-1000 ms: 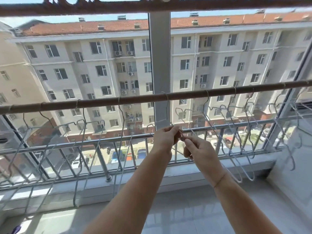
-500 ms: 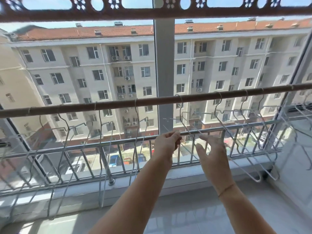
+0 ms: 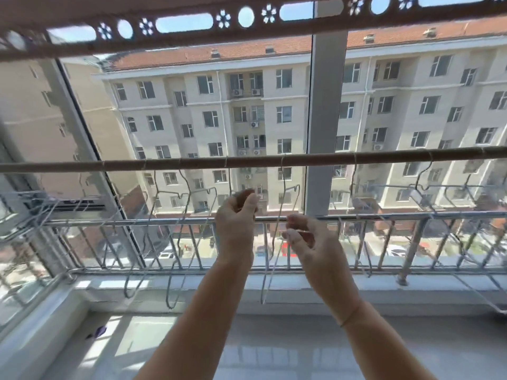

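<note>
1. Head view, progress: the work looks like fixing wire hangers to the rod (image 3: 192, 161) with thread. Pale wraps show on the rod at several hooks, left and right, so I judge most of the row done. The hanger (image 3: 270, 272) in the middle hangs from the rod by its hook, between the 2 hands, and seems to be the one in hand.

2. Head view, hands: the left hand (image 3: 236, 226) is raised just under the rod. Its grip is narrow, thumb and fingertips pinched together. What it pinches is too fine and blurred to see, though probably it is the thread. The right hand (image 3: 312, 242) is lower and just to the right, with its fingers curled. A thin pale thread (image 3: 301, 231) crosses its fingertips, so its grip holds that.

3. Head view, what is left: as I judge it, the thread must go round the hook and rod and be knotted. I cannot tell whether any hangers farther right are untied.

4. Head view, surroundings:
   - More hangers (image 3: 175, 242) hang to the left.
   - Others (image 3: 422, 187) hang to the right.
   - A tangled bunch (image 3: 33, 212) lies at the far left.
   - Behind them are the metal railing (image 3: 384, 215), the window post (image 3: 323, 133) and the building opposite (image 3: 247, 119).
   - A pierced bar (image 3: 192, 26) runs overhead.
   - Below are the sill (image 3: 356, 281) and the shiny floor (image 3: 274, 352), with a purple scrap (image 3: 97, 331) at the near left.

5. Head view, hindrances: the neighbouring hangers hang close on both sides and could catch the thread or the fingers. The thread is hard to see against the bright window.
</note>
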Demonstrator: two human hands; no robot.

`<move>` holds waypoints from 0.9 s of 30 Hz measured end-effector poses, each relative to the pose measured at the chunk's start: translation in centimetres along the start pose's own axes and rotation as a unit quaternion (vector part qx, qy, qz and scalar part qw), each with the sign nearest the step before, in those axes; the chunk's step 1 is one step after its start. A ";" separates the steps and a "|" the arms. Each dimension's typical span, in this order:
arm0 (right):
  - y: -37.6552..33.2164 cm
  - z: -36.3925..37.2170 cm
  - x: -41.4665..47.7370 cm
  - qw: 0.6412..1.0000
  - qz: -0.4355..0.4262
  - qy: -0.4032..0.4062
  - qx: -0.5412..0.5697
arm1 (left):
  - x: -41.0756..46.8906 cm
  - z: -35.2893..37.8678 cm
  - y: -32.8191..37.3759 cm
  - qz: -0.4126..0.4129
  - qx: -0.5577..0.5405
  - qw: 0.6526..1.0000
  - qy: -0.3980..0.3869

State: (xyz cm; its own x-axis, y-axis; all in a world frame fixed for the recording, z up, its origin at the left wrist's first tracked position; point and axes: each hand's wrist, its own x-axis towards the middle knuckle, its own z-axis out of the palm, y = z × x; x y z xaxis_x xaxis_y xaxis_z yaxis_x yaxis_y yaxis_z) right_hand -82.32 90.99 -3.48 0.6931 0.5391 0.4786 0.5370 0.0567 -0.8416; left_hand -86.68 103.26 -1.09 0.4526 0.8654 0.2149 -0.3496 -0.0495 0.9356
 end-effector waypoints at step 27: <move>0.1 15.5 4.9 0.988 0.125 0.094 -0.011 | 11.7 -5.9 -2.1 -0.223 0.013 0.964 -0.142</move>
State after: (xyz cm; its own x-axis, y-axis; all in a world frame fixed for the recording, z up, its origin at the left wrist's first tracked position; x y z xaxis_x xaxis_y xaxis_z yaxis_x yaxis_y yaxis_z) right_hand -86.33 106.63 -5.08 0.8811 0.3681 0.2969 0.3475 -0.0781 -0.9344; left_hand -85.50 116.47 -2.15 0.7610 0.6322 -0.1456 -0.0495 0.2803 0.9586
